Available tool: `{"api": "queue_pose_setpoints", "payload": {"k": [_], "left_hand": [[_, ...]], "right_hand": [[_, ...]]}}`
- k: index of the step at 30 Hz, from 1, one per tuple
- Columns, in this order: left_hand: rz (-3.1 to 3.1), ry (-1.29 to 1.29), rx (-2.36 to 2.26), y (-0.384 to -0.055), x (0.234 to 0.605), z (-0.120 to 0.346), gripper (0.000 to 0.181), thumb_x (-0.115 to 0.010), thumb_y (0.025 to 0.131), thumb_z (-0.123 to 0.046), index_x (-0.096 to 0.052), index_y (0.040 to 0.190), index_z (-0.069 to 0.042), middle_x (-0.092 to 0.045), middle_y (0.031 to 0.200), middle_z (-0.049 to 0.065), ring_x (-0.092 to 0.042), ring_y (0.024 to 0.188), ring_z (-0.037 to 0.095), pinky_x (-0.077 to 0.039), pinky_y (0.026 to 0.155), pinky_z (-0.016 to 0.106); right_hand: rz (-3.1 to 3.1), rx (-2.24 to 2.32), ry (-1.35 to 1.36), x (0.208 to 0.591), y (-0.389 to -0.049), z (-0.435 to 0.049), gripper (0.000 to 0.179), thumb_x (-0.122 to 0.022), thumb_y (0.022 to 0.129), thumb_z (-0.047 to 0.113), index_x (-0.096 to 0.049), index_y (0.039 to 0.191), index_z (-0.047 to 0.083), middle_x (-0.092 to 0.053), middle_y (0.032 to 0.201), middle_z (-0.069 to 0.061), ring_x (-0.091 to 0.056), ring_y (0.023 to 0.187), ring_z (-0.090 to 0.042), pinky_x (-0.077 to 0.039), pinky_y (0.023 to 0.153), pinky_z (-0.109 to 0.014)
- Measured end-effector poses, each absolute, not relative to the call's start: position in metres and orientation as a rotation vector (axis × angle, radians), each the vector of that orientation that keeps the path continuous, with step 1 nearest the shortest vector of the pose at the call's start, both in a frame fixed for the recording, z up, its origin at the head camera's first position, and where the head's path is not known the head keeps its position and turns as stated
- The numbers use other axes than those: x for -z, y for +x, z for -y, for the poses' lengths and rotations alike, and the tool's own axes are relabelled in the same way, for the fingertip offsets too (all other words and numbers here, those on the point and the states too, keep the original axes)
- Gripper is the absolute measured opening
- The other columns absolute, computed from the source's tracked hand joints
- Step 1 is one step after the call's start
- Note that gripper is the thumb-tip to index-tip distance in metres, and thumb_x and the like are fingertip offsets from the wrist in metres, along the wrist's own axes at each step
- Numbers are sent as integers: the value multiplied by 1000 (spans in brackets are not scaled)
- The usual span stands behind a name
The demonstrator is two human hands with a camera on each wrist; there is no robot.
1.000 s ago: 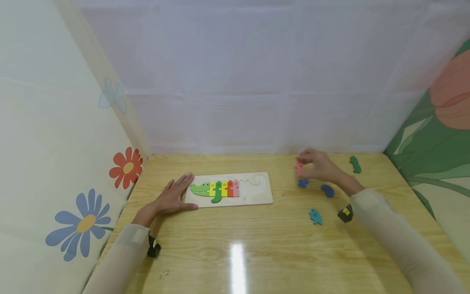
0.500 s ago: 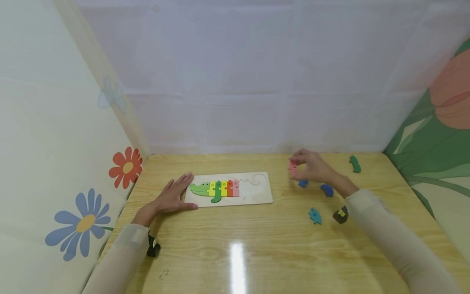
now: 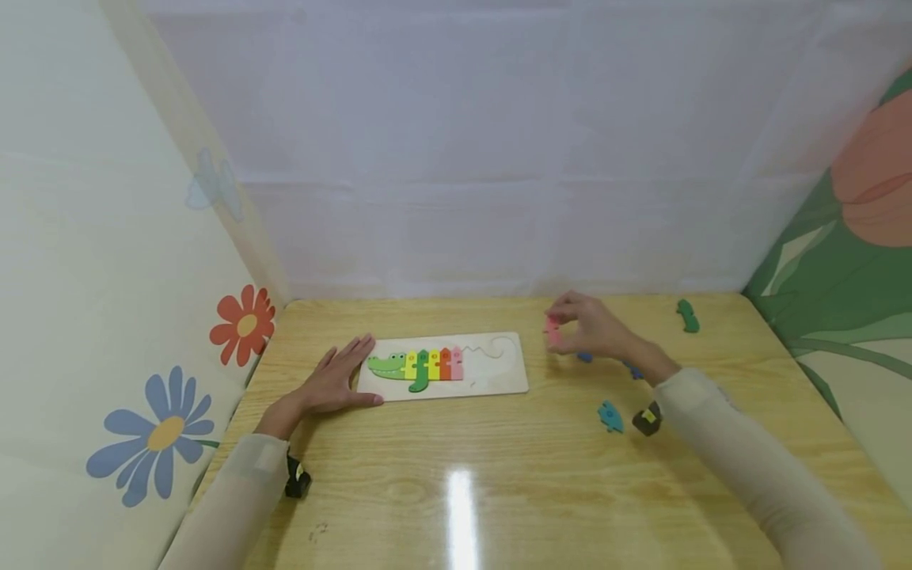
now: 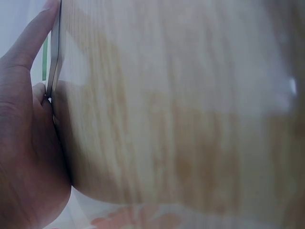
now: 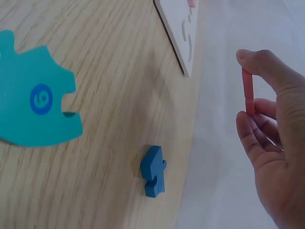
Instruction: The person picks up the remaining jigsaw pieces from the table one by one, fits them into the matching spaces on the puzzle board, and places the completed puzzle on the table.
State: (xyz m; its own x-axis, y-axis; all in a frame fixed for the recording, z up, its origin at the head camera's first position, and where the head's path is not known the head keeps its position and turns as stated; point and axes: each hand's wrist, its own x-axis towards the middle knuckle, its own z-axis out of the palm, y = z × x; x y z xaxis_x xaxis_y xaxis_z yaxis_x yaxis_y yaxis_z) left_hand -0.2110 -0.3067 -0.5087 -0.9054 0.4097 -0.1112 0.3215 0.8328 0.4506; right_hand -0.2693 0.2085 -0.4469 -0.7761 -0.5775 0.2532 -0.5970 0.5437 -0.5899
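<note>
A crocodile puzzle board lies on the table, its left part filled with a green head and several coloured pieces; the right part shows bare wood with a curled tail outline. My left hand rests at the board's left end, fingers spread, thumb and fingertips on its edge. To the right of the board, above the table, my right hand pinches a pink puzzle piece between thumb and fingers. In the right wrist view the pink piece is seen edge-on. Below that hand lies a blue puzzle piece.
On the table's right side lie a teal piece marked with a digit, a dark green piece near the back edge, and another blue piece partly hidden by the right wrist. A white cloth wall stands behind the table.
My right hand has moved left towards the board with the pink puzzle piece, passing over the blue pieces. The left hand and the board have stayed in place.
</note>
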Motion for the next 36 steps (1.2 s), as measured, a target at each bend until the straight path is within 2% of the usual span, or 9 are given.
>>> {"api": "queue_pose_setpoints", "payload": {"k": [9, 23, 30, 36], "left_hand": [[-2811, 569, -627, -212, 511, 308, 120, -78, 86, -63, -15, 169, -3, -13, 177, 19, -7, 164, 40, 2, 127, 66], [-2813, 570, -626, -211, 510, 308, 120, -78, 86, -62, -16, 169, -3, -13, 177, 19, -7, 163, 40, 2, 127, 67], [-2818, 573, -629, -212, 510, 308, 120, -79, 86, -62, -16, 169, -3, -14, 177, 19, -8, 163, 40, 1, 127, 67], [-2820, 577, -633, -211, 511, 307, 120, -78, 86, -62, -17, 169, -2, -14, 177, 20, -8, 163, 41, 1, 127, 67]], "right_hand": [[2734, -1067, 1078, 455, -266, -195, 61, -97, 74, 13, -71, 123, -12, -66, 118, -18, -72, 103, -32, -61, 92, -51], [2690, -1110, 1141, 456, -262, -172, 64, -99, 71, 13, -72, 123, -11, -67, 117, -17, -73, 101, -32, -62, 92, -49], [2661, -1103, 1177, 460, -262, -162, 65, -100, 72, 17, -72, 124, -11, -67, 116, -15, -73, 100, -29, -63, 89, -41], [2700, -1108, 1176, 462, -261, -154, 66, -99, 75, 19, -71, 127, -11, -66, 119, -16, -72, 103, -30, -62, 91, -46]]}}
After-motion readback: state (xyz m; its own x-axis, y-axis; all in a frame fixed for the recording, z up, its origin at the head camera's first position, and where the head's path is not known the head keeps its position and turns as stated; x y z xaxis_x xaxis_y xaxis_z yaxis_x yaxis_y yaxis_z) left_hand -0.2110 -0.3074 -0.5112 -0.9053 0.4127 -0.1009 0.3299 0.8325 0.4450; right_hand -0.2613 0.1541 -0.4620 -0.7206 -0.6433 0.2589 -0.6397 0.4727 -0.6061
